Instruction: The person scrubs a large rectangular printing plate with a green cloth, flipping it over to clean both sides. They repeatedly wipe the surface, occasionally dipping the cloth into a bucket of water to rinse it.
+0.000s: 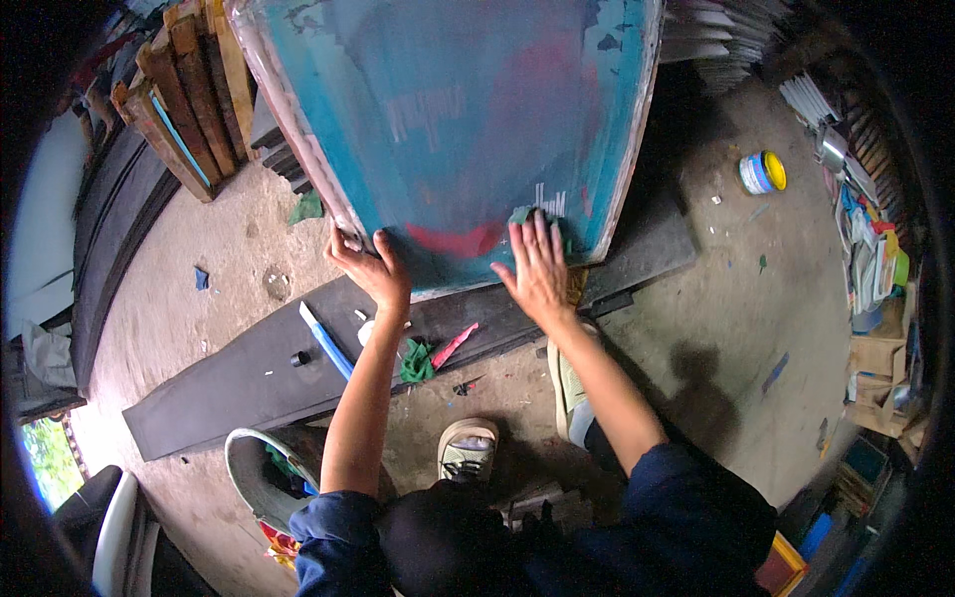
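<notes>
A screen-printing frame point(438, 129) with blue-teal mesh stands tilted in front of me, its lower edge by a dark board. The mesh carries a red curved patch, pinkish smears and pale lettering. My left hand point(376, 271) grips the frame's lower left corner, thumb on the front and fingers at the side rail. Near the lower right, my right hand point(537, 264) lies flat against the mesh over a small dark green rag point(521, 213). Only bits of that rag show around the fingers; the rest is hidden.
On the dark board point(219, 393) lie a blue-handled tool point(326, 341), a green cloth point(416, 362) and a pink strip point(455, 345). A bucket point(261, 468) stands by my left arm. A yellow-topped can point(763, 172) sits right; wooden frames point(184, 95) lean left.
</notes>
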{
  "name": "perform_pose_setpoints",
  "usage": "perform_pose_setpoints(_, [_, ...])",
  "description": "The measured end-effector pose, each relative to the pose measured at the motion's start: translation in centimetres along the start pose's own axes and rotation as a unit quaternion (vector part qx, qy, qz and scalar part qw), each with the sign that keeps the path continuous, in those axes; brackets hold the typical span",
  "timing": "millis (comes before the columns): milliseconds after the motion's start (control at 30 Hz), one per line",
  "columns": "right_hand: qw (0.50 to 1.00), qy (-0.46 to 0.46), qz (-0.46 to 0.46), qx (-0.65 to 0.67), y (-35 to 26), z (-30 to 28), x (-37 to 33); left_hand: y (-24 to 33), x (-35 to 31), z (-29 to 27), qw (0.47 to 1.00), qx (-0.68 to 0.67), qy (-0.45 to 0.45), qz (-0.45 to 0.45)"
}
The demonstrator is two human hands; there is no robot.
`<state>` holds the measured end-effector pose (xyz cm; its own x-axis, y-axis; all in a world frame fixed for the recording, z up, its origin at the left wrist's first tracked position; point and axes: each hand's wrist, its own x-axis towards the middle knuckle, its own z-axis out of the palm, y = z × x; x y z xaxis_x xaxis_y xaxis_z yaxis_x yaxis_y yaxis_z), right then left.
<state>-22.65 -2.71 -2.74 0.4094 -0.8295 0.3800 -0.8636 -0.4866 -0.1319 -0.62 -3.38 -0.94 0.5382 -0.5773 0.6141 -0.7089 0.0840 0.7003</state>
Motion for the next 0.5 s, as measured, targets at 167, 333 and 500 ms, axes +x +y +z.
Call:
perform_pose_setpoints(167, [0.946,0.167,0.223,0.167,-4.1,-1.2,4.4,-0.8,0.2,-0.4,0.999,0.029,0.017,0.009])
perform_pose_setpoints(333, [0.996,0.047,0.047,0.067,-0.8,0.2,1.3,-0.4,-0.2,0.2,1.0,0.02,0.014,-0.007])
perform_pose_setpoints(500, [0.952,0.137,0.203,0.185,-4.7,-0.2,2.0,-0.2,-0.3,-0.1,1.0,0.026,0.005,-0.013])
